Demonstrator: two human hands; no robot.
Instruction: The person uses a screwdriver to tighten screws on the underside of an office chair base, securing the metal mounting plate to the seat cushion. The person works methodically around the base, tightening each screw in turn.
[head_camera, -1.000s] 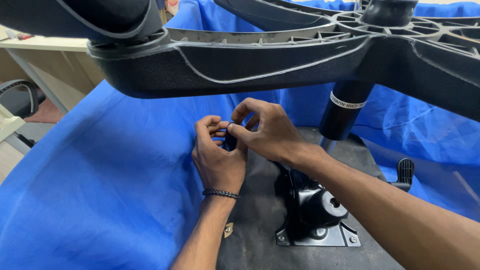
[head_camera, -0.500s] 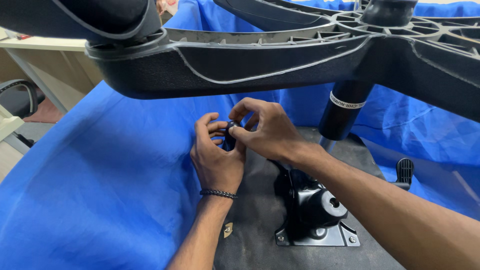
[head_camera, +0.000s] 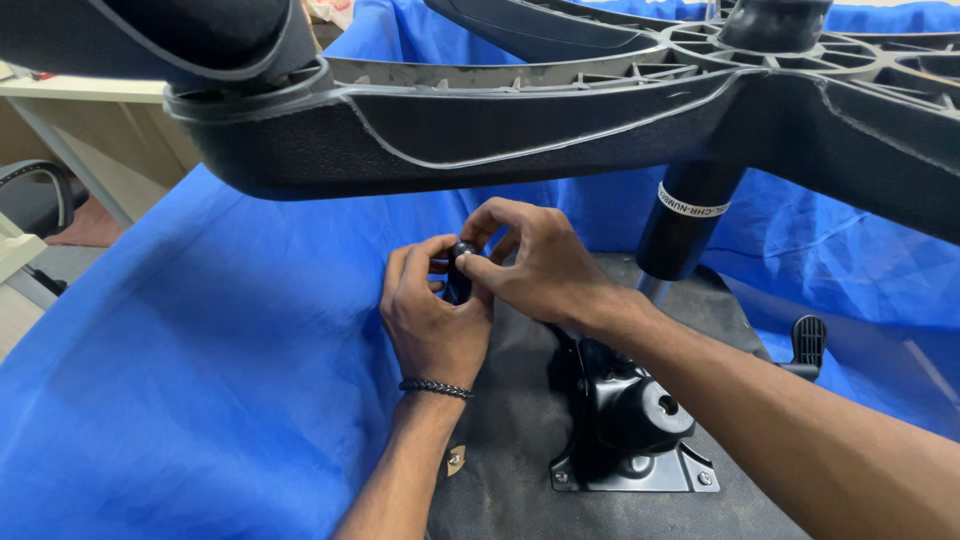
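Two hands meet on a small black knob (head_camera: 462, 262) just left of the chair's gas cylinder (head_camera: 685, 225). Left hand (head_camera: 432, 318) cups it steady from below, its grip closed around it; right hand (head_camera: 535, 262) pinches its top. Fingers hide most of the knob. Nearer the camera than the cylinder sits the black tilt mechanism (head_camera: 630, 415) on the blue-draped bench (head_camera: 190, 370).
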